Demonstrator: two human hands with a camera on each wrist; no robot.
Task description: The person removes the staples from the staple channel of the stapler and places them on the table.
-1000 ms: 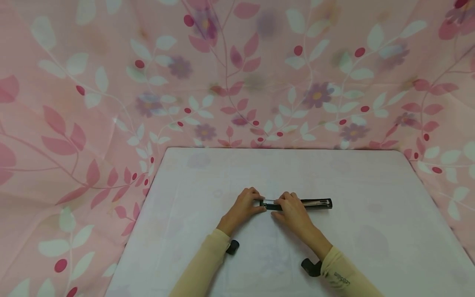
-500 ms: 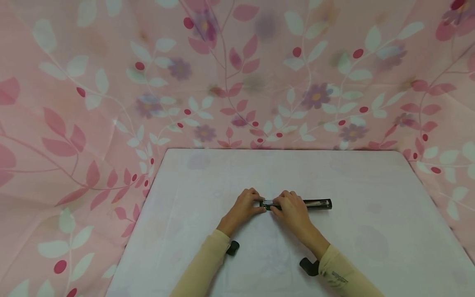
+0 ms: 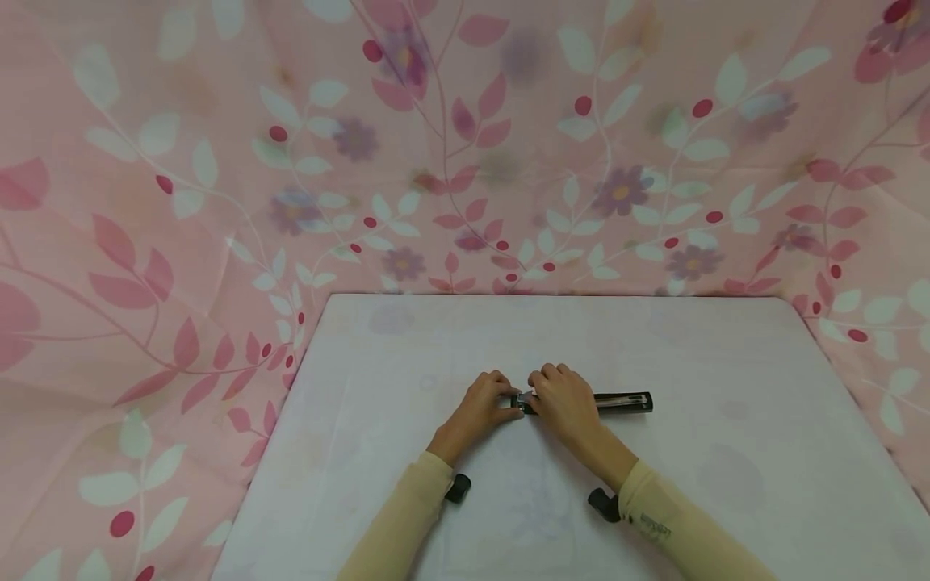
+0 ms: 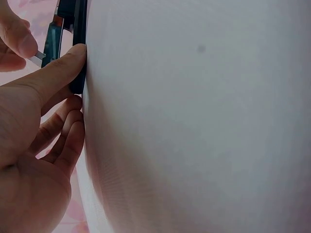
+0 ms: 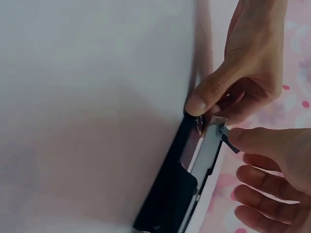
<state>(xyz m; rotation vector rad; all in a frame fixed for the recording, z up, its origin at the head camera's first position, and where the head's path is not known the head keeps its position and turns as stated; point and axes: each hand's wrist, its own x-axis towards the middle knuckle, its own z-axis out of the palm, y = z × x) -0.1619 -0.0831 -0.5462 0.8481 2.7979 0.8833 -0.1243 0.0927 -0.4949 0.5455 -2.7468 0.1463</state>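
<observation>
A black stapler (image 3: pixel 623 403) lies on the white table, folded open, with its silver staple channel (image 5: pixel 207 148) exposed in the right wrist view. My left hand (image 3: pixel 479 406) grips its left end; in the left wrist view the thumb (image 4: pixel 73 58) presses on the black base. Over the channel, my right hand (image 3: pixel 569 403) pinches a small grey metallic piece (image 5: pixel 230 141), seen in the right wrist view; it looks like a short row of staples. This piece touches or nearly touches the channel's end. The right hand covers the stapler's middle in the head view.
The white table (image 3: pixel 378 347) spreads around the stapler on every side. A pink floral cloth (image 3: pixel 465 161) hangs behind and beside it. Black wrist-worn devices (image 3: pixel 605 505) stick out below both sleeves.
My right hand has shifted a little left along the stapler and turned, its fingers lifting higher. The left hand has kept its grip at the stapler's end.
</observation>
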